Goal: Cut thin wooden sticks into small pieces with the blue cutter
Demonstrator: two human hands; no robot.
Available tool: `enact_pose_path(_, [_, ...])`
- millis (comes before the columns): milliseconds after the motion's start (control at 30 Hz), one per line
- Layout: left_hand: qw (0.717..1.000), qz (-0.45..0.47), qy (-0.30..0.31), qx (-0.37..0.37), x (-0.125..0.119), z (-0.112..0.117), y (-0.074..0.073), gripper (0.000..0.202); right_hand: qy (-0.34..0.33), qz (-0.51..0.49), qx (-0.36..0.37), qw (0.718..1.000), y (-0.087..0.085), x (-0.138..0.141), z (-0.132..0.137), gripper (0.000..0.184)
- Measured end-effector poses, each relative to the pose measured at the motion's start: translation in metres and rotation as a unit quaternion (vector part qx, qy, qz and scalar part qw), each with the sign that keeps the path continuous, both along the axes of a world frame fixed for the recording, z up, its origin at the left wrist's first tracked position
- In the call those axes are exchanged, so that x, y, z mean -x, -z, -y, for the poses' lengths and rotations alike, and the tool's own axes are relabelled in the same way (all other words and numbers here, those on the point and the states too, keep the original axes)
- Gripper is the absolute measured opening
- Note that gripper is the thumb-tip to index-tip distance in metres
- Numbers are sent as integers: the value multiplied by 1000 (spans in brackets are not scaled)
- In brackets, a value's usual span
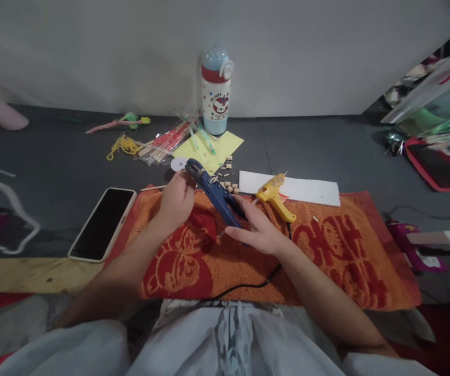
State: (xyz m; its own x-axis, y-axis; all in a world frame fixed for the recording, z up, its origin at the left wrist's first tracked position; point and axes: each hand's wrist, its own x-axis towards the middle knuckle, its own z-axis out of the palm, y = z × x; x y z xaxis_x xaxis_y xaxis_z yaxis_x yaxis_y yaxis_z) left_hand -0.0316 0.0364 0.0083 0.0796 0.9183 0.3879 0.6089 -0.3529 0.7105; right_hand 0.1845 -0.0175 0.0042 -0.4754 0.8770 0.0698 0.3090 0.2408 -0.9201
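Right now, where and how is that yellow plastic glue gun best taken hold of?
I'd grip the yellow plastic glue gun by its handle, probably coming from the near right. That slim part slants toward the person over the orange-and-red terry towel, while the nozzle points away, so a hold there would likely stay clear of the tip.

We see a dim, greyish scene under soft, diffuse light whose source we cannot make out. A haze lowers contrast across the pale wall (pixel 307 57) and dark table (pixel 307 146). Fine detail looks smeared, as in the towel's (pixel 244 266) weave. Wide-angle distortion stretches the sides, and the lower right corner sinks into darkness.
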Motion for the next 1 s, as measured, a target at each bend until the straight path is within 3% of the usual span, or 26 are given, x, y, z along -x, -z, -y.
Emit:
enact_pose_path(333, [968,222,98,66,3,-10,6,37,-40,-21,5,999,1,-2,-1,71])
enact_pose_path(500, [966,229,110,52,5,-10,5,39,-60,-25,6,998,-1,-4,-3,69])
enact_pose_path(667, [961,244,95,84,4,-9,1,45,-72,-28,3,997,-2,-5,-4,68])
enact_pose_path(1000, [965,204,81,145,3,-13,-6,31,-25,75,-60,995,-4,-3,-4,75])
